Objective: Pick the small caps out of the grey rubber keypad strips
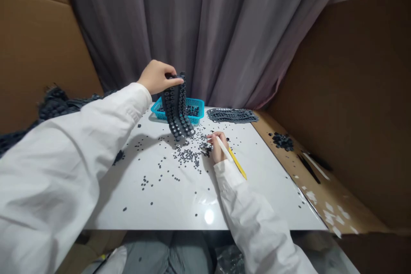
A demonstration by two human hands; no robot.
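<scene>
My left hand [159, 78] is closed on the top of a dark, bendy sheet [176, 109] with rows of round holes, which hangs down over the table. Its lower end is just above small dark discs [188, 156] scattered on the white tabletop. Lower and to the right, my right hand [219, 147] grips a slim white stick [224, 147]. A yellow stick [237, 164] shows beside it under the wrist; whether the two are joined I cannot tell. Behind the hanging sheet stands a blue basket [201, 111] with dark pieces in it.
More perforated dark sheets [233, 115] lie at the back right. On the cardboard to the right are a pile of black pieces [282, 141], a thin white stick [317, 167] and white scraps [329, 214]. A dark heap [61, 105] stands at the left. A grey curtain [224, 30] hangs behind.
</scene>
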